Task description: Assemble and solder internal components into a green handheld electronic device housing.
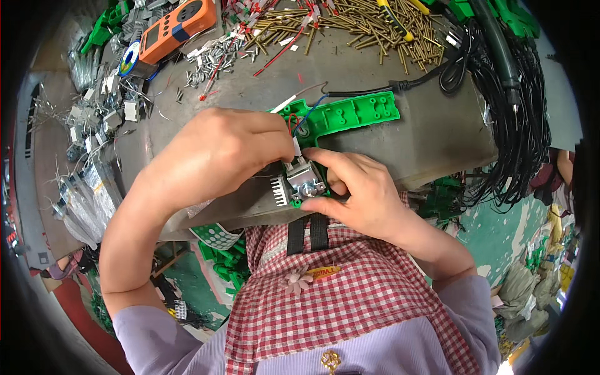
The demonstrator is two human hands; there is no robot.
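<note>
A green plastic housing half [356,115] lies on the bench in front of me, its ribbed handle pointing right. Set into its near end is a silver metal component [306,181], with a pale finned heat sink [279,191] at its left. My right hand [365,190] grips this end, index finger at the top and thumb at the lower edge. Above the component my left hand [225,147] is closed in a pinch beside a white sleeve [297,147]; its fingertips partly hide what they hold. Red and blue wires [306,120] run into the housing from a black cable [369,92].
Brass-coloured rods [375,31] and small screws [215,62] lie in piles at the back. An orange meter [178,28] and a solder spool [129,59] stand far left. Black cables [500,125] hang at the right edge. Metal parts [94,128] and plastic bags [90,194] cover the left.
</note>
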